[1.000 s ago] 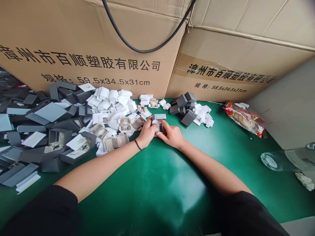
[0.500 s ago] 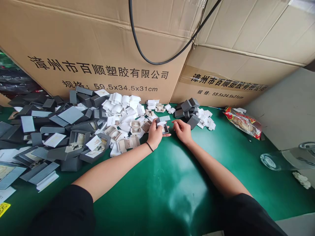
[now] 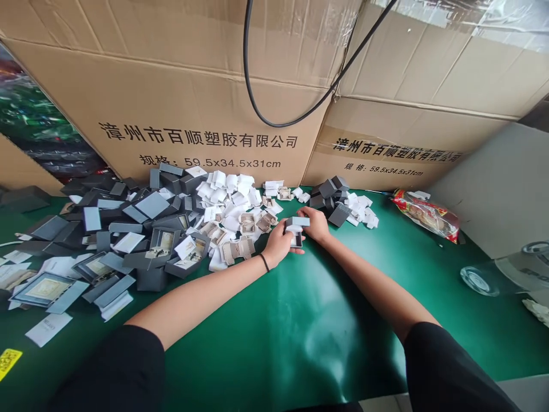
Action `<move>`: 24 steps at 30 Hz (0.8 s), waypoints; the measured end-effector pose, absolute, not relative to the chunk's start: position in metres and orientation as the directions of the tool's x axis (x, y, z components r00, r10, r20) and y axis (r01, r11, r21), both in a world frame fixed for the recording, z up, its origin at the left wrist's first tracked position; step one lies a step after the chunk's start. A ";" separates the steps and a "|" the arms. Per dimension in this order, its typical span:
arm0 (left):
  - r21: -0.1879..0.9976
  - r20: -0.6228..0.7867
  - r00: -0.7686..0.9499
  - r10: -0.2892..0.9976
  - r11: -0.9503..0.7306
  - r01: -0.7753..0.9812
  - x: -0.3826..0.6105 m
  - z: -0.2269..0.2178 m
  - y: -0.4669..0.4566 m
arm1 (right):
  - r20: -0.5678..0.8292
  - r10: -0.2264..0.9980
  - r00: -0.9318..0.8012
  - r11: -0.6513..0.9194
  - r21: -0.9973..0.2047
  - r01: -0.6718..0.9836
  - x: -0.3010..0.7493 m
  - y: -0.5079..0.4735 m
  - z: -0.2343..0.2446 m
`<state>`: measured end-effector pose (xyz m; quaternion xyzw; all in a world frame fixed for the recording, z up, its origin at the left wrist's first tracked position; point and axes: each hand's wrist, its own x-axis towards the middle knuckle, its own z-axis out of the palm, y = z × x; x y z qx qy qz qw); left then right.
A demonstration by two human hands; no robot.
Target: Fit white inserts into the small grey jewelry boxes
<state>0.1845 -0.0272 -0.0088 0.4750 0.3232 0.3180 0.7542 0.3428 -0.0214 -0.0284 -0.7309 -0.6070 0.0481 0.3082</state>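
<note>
My left hand [image 3: 278,245] is closed around a small grey gift box [image 3: 297,221], whose lid is raised. White material shows inside the box's tray. Against the lid's right end is my right hand [image 3: 316,225], fingers curled and partly hidden behind the lid; what they grip, if anything, cannot be made out. Left of my left hand lie white and beige folded paper inserts [image 3: 238,252]. A small pile of dark grey boxes [image 3: 328,194] sits just beyond my right hand, with white paper pieces [image 3: 362,210] beside it.
A large heap of grey boxes [image 3: 150,206] covers the table's left side. Big cardboard cartons [image 3: 206,103] stand along the back, with a black cable [image 3: 278,125] hanging in front. At right are a red food packet [image 3: 424,214] and a clear glass jar [image 3: 493,277] on the green table [image 3: 257,337].
My right hand and the box have come together; a gap lay between them before. The lid has turned more upright. The whole view has shifted a little.
</note>
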 end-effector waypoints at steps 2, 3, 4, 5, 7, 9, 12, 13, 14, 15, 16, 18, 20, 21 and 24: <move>0.917 -0.148 0.638 0.755 0.346 -0.197 0.176 -0.008 -0.029 | 0.367 0.897 0.247 -0.020 -0.524 0.852 0.339 -0.011 -0.025; 0.912 -0.149 0.638 0.756 0.354 -0.207 0.172 -0.008 -0.030 | 0.389 0.891 0.236 0.002 -0.523 0.852 0.337 -0.005 -0.024; 0.908 -0.158 0.624 0.766 0.361 -0.214 0.168 -0.007 -0.032 | 0.403 0.890 0.211 0.033 -0.519 0.854 0.335 0.001 -0.022; 0.905 -0.171 0.600 0.781 0.366 -0.219 0.163 -0.007 -0.034 | 0.416 0.895 0.165 0.079 -0.509 0.857 0.331 0.007 -0.020; 0.904 -0.194 0.564 0.803 0.370 -0.215 0.151 -0.005 -0.042 | 0.427 0.904 -0.006 0.221 -0.456 0.862 0.324 0.014 -0.019; 0.905 -0.205 0.584 0.785 0.379 -0.191 0.135 -0.003 -0.052 | 0.390 0.892 -0.230 0.373 -0.345 0.861 0.316 0.015 -0.020; 0.895 -0.262 0.609 0.748 0.425 -0.137 0.111 0.000 -0.062 | 0.316 0.864 -0.393 0.470 -0.224 0.854 0.308 0.010 -0.025; 0.888 -0.288 0.586 0.758 0.440 -0.133 0.106 0.001 -0.063 | 0.311 0.866 -0.392 0.466 -0.218 0.857 0.307 0.008 -0.027; 0.881 -0.307 0.560 0.770 0.453 -0.140 0.102 0.002 -0.063 | 0.313 0.871 -0.378 0.454 -0.223 0.862 0.307 0.007 -0.028; 0.874 -0.319 0.539 0.780 0.462 -0.151 0.100 0.002 -0.062 | 0.319 0.877 -0.359 0.440 -0.234 0.867 0.307 0.006 -0.029; 0.868 -0.324 0.525 0.787 0.467 -0.166 0.100 0.002 -0.060 | 0.322 0.882 -0.344 0.429 -0.243 0.870 0.307 0.006 -0.030; 0.859 -0.325 0.522 0.788 0.477 -0.185 0.102 0.001 -0.055 | 0.323 0.889 -0.324 0.411 -0.251 0.876 0.308 0.006 -0.031; 0.852 -0.330 0.534 0.778 0.489 -0.185 0.103 -0.001 -0.050 | 0.329 0.900 -0.285 0.373 -0.249 0.894 0.307 0.006 -0.032; 0.850 -0.331 0.541 0.773 0.494 -0.185 0.103 -0.001 -0.047 | 0.338 0.908 -0.246 0.338 -0.249 0.908 0.307 0.006 -0.032; 0.844 -0.321 0.543 0.776 0.494 -0.208 0.099 -0.002 -0.038 | 0.376 0.924 -0.072 0.187 -0.279 0.942 0.307 0.007 -0.036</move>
